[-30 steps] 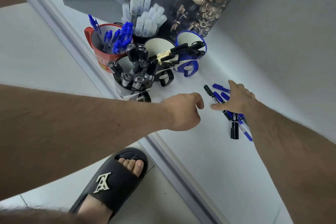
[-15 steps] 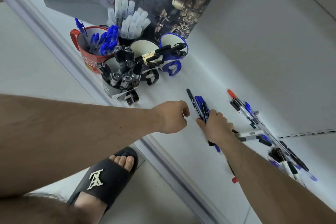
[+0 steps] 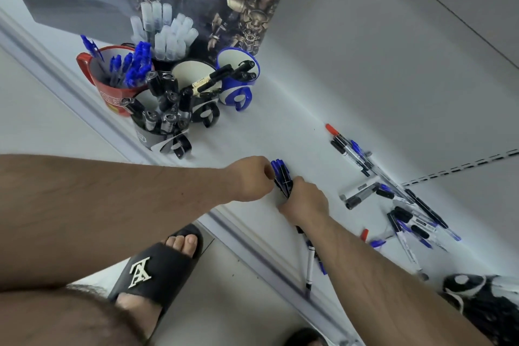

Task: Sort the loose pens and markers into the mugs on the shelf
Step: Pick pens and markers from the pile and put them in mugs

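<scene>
Right now the right hand [image 3: 304, 199] clenches a bundle of pens [image 3: 281, 177], well short of the mugs [image 3: 168, 98]; the left hand [image 3: 251, 177], curled, touches it (whether gripping, I cannot tell). Loosely held, pens could slip out. More loose pens [image 3: 404, 205] lie beyond, away from the crowded mugs.

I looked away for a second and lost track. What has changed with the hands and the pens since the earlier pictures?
The right hand, which lay spread on the loose pens a second ago, has gathered them into a bundle of pens and grips it. The left hand has closed in from the left and now touches the bundle's capped ends. The mugs, such as the red mug, and the scattered pens stayed as they were.
</scene>
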Demonstrator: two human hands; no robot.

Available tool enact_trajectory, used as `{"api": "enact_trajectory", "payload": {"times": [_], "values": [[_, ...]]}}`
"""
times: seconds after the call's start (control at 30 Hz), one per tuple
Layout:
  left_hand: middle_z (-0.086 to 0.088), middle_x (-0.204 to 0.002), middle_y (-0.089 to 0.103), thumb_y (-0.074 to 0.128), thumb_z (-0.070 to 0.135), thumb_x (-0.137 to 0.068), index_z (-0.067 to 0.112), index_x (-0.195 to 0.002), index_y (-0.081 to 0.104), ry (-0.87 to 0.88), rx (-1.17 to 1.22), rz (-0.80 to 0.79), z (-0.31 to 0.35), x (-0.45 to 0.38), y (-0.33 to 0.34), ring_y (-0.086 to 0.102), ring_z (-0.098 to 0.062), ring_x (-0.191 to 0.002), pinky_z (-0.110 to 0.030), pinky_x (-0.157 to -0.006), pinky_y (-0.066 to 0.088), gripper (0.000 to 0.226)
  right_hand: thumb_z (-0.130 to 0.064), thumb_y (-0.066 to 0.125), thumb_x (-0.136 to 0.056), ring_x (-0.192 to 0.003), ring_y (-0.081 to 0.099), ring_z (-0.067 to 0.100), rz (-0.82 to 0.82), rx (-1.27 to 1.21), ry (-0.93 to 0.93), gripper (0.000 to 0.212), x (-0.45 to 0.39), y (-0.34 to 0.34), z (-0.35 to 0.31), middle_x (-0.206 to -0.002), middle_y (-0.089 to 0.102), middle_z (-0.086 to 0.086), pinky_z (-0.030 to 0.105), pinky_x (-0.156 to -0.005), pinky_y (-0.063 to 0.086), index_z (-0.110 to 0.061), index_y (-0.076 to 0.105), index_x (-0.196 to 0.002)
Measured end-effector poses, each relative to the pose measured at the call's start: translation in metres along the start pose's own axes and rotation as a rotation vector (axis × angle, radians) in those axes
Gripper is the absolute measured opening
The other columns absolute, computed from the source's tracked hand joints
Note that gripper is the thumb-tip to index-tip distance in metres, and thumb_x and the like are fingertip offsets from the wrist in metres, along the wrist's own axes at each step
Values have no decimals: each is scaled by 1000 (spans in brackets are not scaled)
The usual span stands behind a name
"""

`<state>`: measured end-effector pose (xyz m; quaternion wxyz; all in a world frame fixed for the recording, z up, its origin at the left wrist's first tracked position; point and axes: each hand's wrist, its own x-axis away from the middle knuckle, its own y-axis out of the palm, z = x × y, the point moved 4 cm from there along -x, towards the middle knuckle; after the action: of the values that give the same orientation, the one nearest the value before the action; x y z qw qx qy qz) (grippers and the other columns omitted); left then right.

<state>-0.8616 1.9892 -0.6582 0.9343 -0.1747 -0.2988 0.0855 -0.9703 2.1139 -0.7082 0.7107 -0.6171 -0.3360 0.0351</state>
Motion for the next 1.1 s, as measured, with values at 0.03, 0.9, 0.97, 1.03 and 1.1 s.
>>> {"api": "enact_trajectory", "payload": {"times": [0.03, 0.9, 0.97, 1.03, 1.1], "values": [[1, -100, 58, 51, 12, -90, 20, -102, 55, -5, 18, 3, 0, 1, 0, 58, -18, -85, -27, -71, 49, 15, -20, 62, -77, -90, 63, 26, -1, -36, 23, 29, -1, -1, 2, -95, 62, 1, 29, -68, 46, -18, 51, -104], [-3, -81, 50, 54, 31, -100, 15, -91, 49, 35, 430, -440, 50, 3, 43, 47, -11, -53, -23, -48, 44, 19, -5, 49, -82, -54, 43, 18, -68, -2013, 366, 17, 49, -86, 7, -62, 48, 5, 29, -59, 38, -10, 48, -66], [-4, -73, 42, 50, 35, -100, 14, -86, 42, 42, 264, -431, 49, 5, 41, 35, -13, -48, -22, -45, 32, 26, -6, 49, -82, -53, 44, 18, -83, -2072, 381, 18, 56, -81, 10, -60, 48, 4, 28, -59, 40, -9, 48, -64], [-11, -77, 42, 53, 49, -88, 14, -84, 42, 38, 120, -430, 51, 9, 38, 36, -23, -57, -32, -57, 34, 38, -8, 50, -83, -54, 47, 19, -87, -2132, 400, 20, 64, -78, 13, -57, 50, 5, 29, -61, 42, -8, 51, -63], [-14, -82, 44, 51, 55, -80, 13, -85, 45, 42, 19, -415, 56, 15, 34, 38, -27, -66, -39, -64, 34, 43, -10, 53, -85, -60, 51, 22, -83, -2203, 389, 18, 72, -80, 15, -57, 53, 6, 32, -68, 45, -7, 54, -67]]}}
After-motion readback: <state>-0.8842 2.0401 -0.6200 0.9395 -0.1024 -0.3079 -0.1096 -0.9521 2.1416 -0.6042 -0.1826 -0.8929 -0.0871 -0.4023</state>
